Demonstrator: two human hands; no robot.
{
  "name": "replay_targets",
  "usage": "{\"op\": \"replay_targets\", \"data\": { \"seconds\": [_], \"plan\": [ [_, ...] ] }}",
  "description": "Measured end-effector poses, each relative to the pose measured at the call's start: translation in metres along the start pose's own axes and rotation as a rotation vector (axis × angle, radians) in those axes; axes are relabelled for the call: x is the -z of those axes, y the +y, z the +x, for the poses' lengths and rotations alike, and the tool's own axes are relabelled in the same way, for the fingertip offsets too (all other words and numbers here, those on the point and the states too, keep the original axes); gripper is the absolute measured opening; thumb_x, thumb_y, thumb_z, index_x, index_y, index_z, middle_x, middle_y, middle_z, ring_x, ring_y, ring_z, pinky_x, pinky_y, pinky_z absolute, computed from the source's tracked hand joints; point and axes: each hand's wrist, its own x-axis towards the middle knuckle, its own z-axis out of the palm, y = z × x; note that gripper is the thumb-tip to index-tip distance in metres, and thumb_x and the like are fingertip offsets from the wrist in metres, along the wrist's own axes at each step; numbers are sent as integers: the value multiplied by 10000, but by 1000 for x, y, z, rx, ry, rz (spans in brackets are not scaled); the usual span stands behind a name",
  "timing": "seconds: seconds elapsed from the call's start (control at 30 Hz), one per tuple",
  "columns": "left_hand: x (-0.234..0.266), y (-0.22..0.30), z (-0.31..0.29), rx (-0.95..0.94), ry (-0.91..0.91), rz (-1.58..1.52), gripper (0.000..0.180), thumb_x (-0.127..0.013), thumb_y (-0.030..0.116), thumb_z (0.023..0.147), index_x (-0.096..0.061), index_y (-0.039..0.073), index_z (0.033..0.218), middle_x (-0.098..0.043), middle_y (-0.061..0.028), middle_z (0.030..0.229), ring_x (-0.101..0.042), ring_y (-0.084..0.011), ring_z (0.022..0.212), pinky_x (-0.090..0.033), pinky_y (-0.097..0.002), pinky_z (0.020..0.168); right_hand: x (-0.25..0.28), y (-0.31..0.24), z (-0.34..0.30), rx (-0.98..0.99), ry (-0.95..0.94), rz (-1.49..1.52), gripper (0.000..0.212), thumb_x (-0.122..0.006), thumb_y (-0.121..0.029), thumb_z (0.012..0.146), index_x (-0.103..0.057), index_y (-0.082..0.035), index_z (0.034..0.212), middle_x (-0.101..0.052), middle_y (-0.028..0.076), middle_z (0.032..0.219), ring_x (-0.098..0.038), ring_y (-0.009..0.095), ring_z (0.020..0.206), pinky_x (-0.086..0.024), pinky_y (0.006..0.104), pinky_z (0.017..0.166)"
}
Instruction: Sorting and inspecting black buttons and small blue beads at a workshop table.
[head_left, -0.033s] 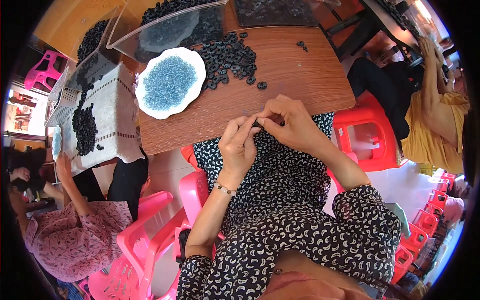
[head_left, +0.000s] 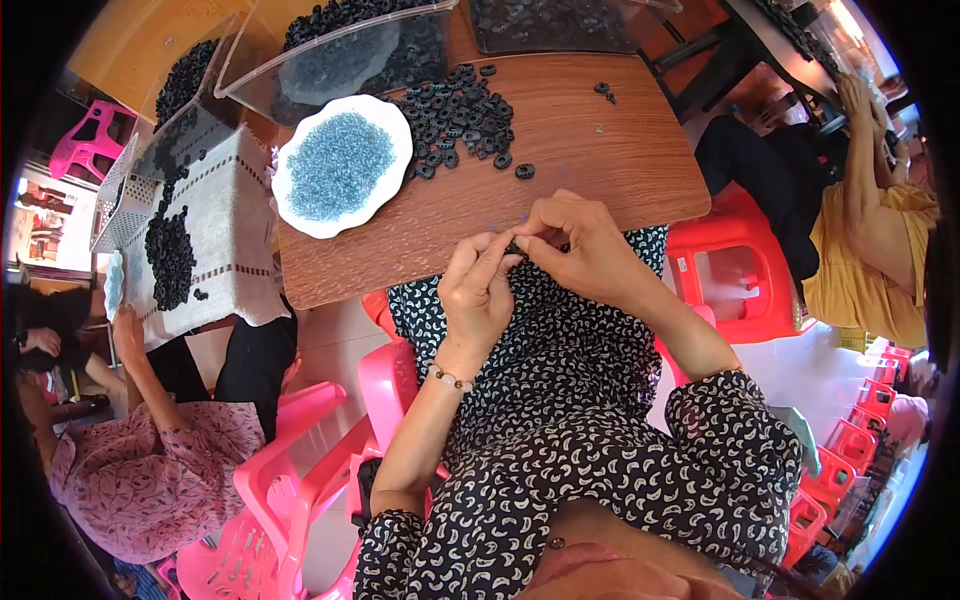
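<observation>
My left hand (head_left: 476,285) and my right hand (head_left: 583,247) meet at the near edge of the wooden table (head_left: 610,140). Both are closed, thumbs and forefingers pinching a small black plastic part (head_left: 513,247) between them. The fingertips cover most of that part. A scalloped white plate (head_left: 322,228) on the table's left side holds many tiny clear-blue pieces. Beside the plate lies a loose pile of small black oval parts (head_left: 462,122) with holes. One single black part (head_left: 524,171) rests just off the pile, nearer my hands.
Clear plastic bins (head_left: 335,60) of black parts stand at the back. Two small black pieces (head_left: 605,91) lie far right. Left, a co-worker sits by a cloth-covered surface (head_left: 225,220) with black parts. Pink chair (head_left: 388,385) and red stool (head_left: 735,265) flank me; another person sits right.
</observation>
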Motion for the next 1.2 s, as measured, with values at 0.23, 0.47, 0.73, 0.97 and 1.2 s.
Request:
{"op": "replay_targets", "data": {
  "seconds": [0.23,0.47,0.73,0.97,1.2],
  "plan": [
    [6,9,9,66,-8,-111,370,-736,-54,870,-713,12,1233,-687,-105,1014,-671,-177,823,-537,-274,700,2,3,9,-193,-68,256,136,-714,-70,947,-708,36,1033,-691,29,931,-653,65,834,-545,233,718],
    [14,7,10,144,59,-94,373,-751,-25,872,-723,25,1241,-700,-86,1027,-650,-167,891,-517,-259,770,-3,-1,16,-207,-112,424,177,-699,-44,962,-693,65,1101,-732,69,984,-697,105,889,-588,242,791],
    [15,-5,12,167,29,-167,348,-704,-56,891,-746,55,1219,-720,-72,1012,-649,-110,805,-525,-231,697,2,3,17,-197,-126,373,171,-714,-62,953,-730,55,1076,-738,40,959,-661,59,862,-530,201,756],
    [21,-1,18,142,12,-111,300,-706,-55,884,-759,30,1167,-749,-98,993,-687,-146,836,-547,-260,736,3,8,20,-219,-160,374,182,-715,-83,959,-717,58,1074,-745,75,955,-698,96,880,-573,226,776],
    [22,-1,21,61,-20,-80,286,-737,-20,873,-756,38,1152,-742,-120,974,-723,-208,834,-566,-294,728,7,11,18,-231,-194,537,147,-719,-83,954,-717,47,1023,-745,69,934,-703,97,859,-579,231,779]
  ]
}}
